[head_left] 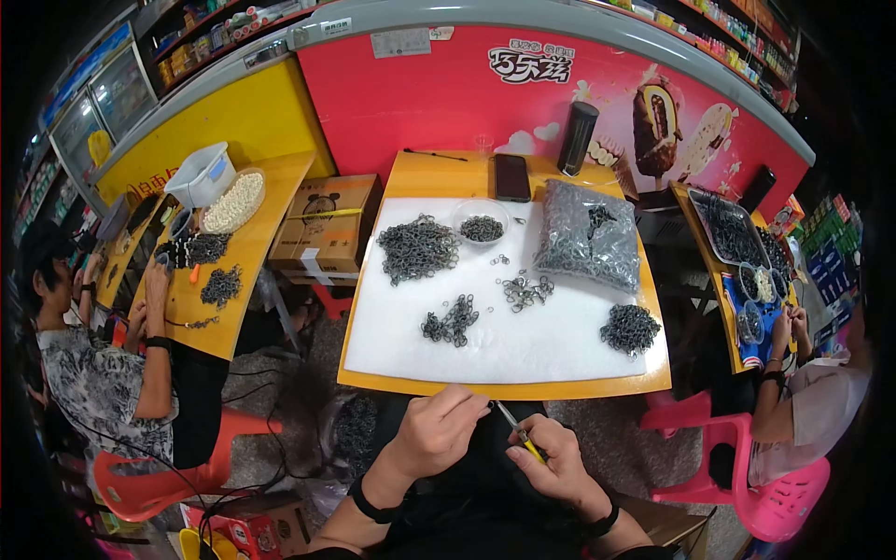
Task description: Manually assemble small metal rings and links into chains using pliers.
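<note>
Pliers (519, 431): slim, grey metal nose, yellow handle; in the right hand (553, 459), just in front of the table's near edge, nose angled up and left.
Small dark link (490, 405): tiny, at the left fingertips, beside the pliers' nose; exact form too small to tell.
Hands: near each other, not touching; left hand (437, 431) pinched at thumb and fingers on the link, right hand closed around the pliers' handle. Black band on each wrist.
White mat (551, 350): matte, soft-looking sheet, roughly rectangular, covering most of the tabletop.
Large link heap (417, 249): dark grey, glossy, tangled rings, mat's far left.
Clear bowl (506, 223): round, see-through, holding small dark rings; right of the large heap.
Plastic bag (588, 257): bulging, crinkled, transparent, packed with grey links, torn-looking dark opening on top.
Loose rings (527, 292): thinly scattered at the middle, mat showing between them.
Near heap (449, 322): small, irregular, dark links.
Right heap (630, 329): compact, rounded, dark, by the mat's right edge.
Table (422, 175): smooth yellow-orange top; black phone (511, 177) and black cylinder (578, 137) along its far side.
</note>
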{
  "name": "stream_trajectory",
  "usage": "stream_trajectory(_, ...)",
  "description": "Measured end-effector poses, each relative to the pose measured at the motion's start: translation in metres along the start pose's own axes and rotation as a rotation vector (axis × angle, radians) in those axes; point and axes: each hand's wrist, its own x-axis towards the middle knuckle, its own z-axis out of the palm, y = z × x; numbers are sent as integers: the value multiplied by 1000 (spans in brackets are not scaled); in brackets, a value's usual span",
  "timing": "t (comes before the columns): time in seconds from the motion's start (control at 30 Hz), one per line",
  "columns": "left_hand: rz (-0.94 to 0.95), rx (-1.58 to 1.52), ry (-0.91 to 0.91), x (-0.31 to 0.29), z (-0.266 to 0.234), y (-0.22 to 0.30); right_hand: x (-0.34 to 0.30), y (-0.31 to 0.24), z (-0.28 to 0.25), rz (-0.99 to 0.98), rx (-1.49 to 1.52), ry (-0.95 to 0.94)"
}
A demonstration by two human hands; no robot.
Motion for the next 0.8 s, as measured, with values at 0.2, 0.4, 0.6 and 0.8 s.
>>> stream_trajectory(0.2,6,1,2,-1,1,-1,6,-1,-1,-89,-137,12)
stream_trajectory(0.4,-77,-142,27,-1,4,-8,5,3,0,-87,-181,14)
stream_trajectory(0.6,-916,-1011,-180,-9,-3,-17,7,5,-12,-141,-257,19)
stream_trajectory(0.8,-804,-888,-86,-1,-9,-29,24,0,-31,-189,-338,-35)
